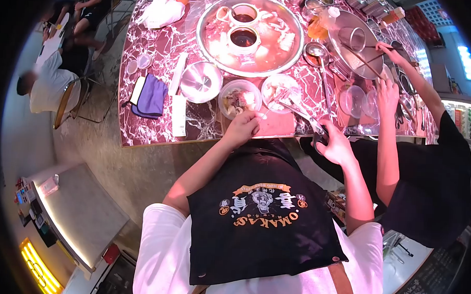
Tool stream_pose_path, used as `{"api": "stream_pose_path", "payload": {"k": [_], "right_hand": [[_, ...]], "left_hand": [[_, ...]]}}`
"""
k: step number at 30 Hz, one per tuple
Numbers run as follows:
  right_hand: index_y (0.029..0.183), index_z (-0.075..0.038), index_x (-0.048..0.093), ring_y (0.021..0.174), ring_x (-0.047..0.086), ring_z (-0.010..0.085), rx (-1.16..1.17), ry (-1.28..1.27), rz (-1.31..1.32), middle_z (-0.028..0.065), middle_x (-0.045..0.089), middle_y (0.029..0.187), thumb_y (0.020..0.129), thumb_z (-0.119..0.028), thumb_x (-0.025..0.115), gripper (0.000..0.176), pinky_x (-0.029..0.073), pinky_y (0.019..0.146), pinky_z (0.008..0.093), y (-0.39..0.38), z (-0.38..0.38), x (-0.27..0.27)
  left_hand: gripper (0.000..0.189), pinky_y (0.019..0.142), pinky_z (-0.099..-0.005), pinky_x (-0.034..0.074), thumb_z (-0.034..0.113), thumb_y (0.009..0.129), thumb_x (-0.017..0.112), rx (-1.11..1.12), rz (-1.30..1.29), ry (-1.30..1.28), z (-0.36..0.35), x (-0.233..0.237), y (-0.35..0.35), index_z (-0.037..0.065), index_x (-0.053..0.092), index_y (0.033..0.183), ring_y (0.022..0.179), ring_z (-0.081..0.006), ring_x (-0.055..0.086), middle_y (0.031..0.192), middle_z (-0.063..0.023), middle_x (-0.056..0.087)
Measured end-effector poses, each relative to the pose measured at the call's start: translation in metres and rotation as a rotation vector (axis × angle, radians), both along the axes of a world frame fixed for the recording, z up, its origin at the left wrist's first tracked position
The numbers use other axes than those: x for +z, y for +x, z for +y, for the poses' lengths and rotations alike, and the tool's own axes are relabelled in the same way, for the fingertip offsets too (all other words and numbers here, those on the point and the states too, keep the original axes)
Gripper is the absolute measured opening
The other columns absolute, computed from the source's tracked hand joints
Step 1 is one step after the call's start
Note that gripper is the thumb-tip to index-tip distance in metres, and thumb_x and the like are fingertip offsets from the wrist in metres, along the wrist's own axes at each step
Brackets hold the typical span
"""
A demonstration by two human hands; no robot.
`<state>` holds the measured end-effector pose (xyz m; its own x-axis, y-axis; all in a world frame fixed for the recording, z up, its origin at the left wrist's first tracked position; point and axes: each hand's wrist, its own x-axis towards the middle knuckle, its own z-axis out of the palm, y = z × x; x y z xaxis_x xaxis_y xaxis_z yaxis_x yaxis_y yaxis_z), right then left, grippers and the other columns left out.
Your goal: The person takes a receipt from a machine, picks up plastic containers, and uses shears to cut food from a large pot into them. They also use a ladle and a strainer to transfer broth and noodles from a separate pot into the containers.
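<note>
My right hand (335, 144) is closed around the handles of a pair of scissors (308, 116), whose metal blades point left over a bowl of pale food pieces (283, 89). The blades look slightly apart. My left hand (241, 128) is closed in a pinch at the near rim of a clear bowl of mixed food pieces (226, 106). What its fingertips hold is too small to make out. Between my hands, a flat reddish board (278, 129) lies at the table edge beneath the bowls.
A large round metal tray (207, 55) holds meat pieces and two cups of dark liquid. At left are an empty metal bowl (200, 82) and a purple cloth (149, 96). On the right, a co-worker's hands (388, 92) work with long sticks near a wide metal pan (343, 24).
</note>
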<state>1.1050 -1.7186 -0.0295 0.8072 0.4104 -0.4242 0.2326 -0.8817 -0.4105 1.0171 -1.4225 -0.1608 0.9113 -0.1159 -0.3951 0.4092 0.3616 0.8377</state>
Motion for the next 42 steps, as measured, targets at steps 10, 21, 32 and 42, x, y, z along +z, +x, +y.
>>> {"api": "stream_pose_path", "payload": {"k": [10,21,32,42], "right_hand": [[0.135,-0.012,0.05,0.105,0.067,0.0337,-0.061,0.117,0.159,0.0179,0.067,0.116,0.077,-0.013,0.075,0.063,0.051,0.089,0.0408,-0.003,-0.006,-0.014],[0.136,-0.01,0.049,0.111,0.063,0.0349,0.031,0.1,0.009,0.0189,0.063,0.122,0.073,-0.013,0.076,0.068,0.048,0.096,0.0418,0.025,0.013,-0.015],[0.134,-0.007,0.046,0.097,0.069,0.0274,-0.044,0.125,0.124,0.0173,0.067,0.106,0.076,-0.005,0.073,0.064,0.052,0.086,0.0354,0.013,-0.014,-0.009],[0.135,-0.01,0.049,0.111,0.063,0.0354,-0.009,0.136,0.08,0.0205,0.063,0.12,0.074,-0.015,0.075,0.067,0.049,0.095,0.0419,0.021,0.02,-0.028]], "left_hand": [[0.02,0.047,-0.0207,0.03,0.014,0.104,0.049,0.017,0.077,-0.128,-0.008,0.007,0.002,0.004,0.062,0.115,0.054,-0.0057,0.038,0.064,0.0038,0.044],[0.021,0.042,-0.0191,0.028,0.016,0.105,0.048,0.001,0.155,-0.226,-0.002,0.015,0.002,0.0,0.061,0.111,0.045,-0.0049,0.036,0.06,0.0025,0.046],[0.024,0.042,-0.019,0.03,0.018,0.106,0.046,0.034,0.16,-0.363,0.008,0.002,0.003,-0.001,0.059,0.11,0.043,-0.0053,0.039,0.059,0.0017,0.048],[0.028,0.044,-0.0177,0.035,0.02,0.106,0.044,-0.135,0.195,-0.189,0.018,0.009,0.005,-0.003,0.06,0.112,0.046,-0.0052,0.045,0.066,-0.0033,0.058]]}}
